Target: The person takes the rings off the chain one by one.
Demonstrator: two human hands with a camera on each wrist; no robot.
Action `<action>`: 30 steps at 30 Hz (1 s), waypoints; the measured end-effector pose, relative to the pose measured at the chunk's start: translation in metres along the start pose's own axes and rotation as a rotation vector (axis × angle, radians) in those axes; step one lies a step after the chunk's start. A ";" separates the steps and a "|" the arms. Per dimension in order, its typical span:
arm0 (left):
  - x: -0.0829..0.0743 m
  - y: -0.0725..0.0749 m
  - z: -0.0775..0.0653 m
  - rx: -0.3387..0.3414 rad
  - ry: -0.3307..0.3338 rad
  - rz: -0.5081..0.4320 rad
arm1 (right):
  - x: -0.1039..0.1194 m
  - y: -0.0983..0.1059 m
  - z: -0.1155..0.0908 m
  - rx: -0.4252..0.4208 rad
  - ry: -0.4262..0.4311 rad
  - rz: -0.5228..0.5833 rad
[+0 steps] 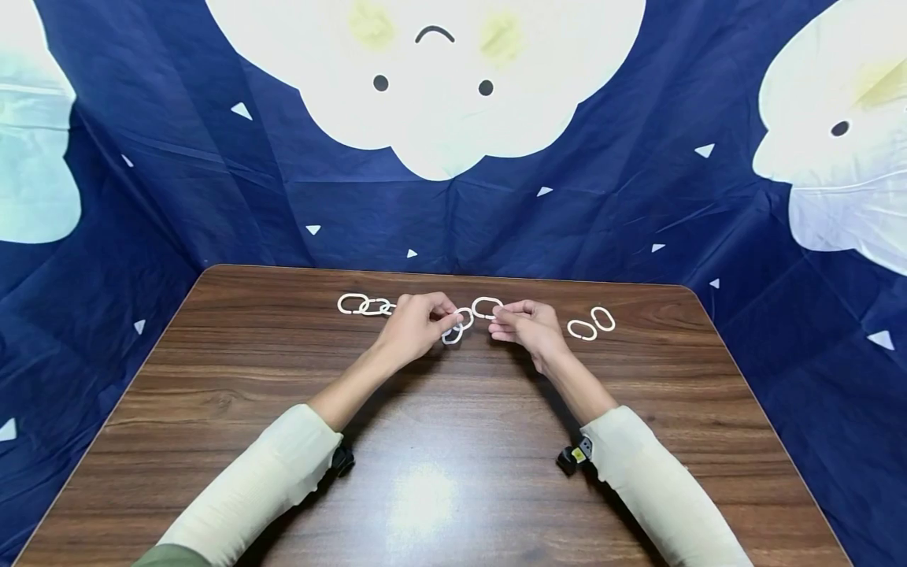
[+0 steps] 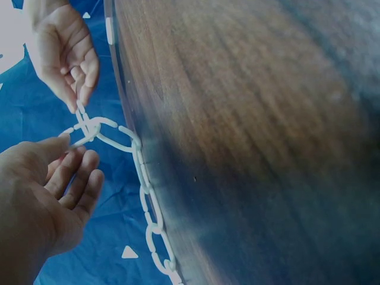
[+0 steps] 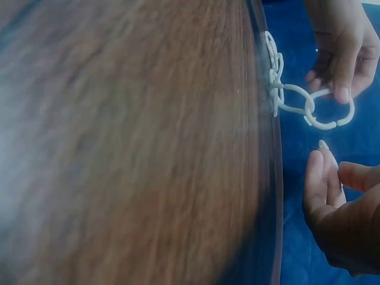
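Note:
White oval plastic links, some with a small gap in the ring, lie toward the far side of the table. My left hand (image 1: 416, 324) pinches an end link (image 3: 351, 113) of a joined chain (image 2: 142, 169) between thumb and fingertips. Part of that chain (image 1: 353, 294) rests on the table to the left, partly hidden behind the hand. My right hand (image 1: 533, 327) pinches a single link (image 1: 487, 298) between thumb and fingers, close to the left hand's link. Whether these two links touch cannot be told.
Two loose links lie right of my right hand, one link (image 1: 583, 339) beside another link (image 1: 597, 321). The brown wooden table (image 1: 453, 425) ends at a far edge, with a blue cloud-patterned cloth (image 1: 453, 220) hanging behind it.

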State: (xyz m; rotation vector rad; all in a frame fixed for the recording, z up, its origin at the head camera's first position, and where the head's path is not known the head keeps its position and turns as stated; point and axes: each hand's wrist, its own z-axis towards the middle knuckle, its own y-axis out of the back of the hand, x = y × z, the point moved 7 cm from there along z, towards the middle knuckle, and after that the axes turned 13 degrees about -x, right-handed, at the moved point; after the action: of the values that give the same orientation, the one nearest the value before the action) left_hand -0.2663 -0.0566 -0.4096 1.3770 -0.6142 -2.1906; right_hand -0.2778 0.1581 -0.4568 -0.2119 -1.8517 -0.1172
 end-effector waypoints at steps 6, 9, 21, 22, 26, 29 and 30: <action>0.002 0.000 0.000 0.002 0.009 -0.003 | -0.002 0.014 0.000 0.006 -0.015 -0.009; 0.002 0.001 0.000 0.001 0.012 -0.005 | -0.004 0.020 0.000 0.011 -0.027 -0.011; 0.003 0.001 0.000 -0.003 0.004 -0.019 | -0.007 0.049 0.001 -0.004 -0.052 -0.053; 0.003 0.000 0.000 -0.003 0.006 -0.019 | -0.007 0.051 0.001 -0.003 -0.054 -0.057; 0.002 0.000 0.001 0.001 0.008 -0.024 | -0.008 0.059 0.003 -0.008 -0.057 -0.062; 0.002 0.000 0.001 0.001 0.008 -0.028 | -0.007 0.065 0.004 -0.017 -0.058 -0.061; 0.002 0.000 0.001 0.002 0.009 -0.029 | -0.007 0.067 0.005 -0.022 -0.058 -0.060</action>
State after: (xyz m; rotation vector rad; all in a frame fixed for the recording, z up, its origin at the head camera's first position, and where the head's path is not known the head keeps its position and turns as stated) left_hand -0.2678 -0.0577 -0.4112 1.4038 -0.5967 -2.2056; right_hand -0.2670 0.2240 -0.4668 -0.1768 -1.9160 -0.1748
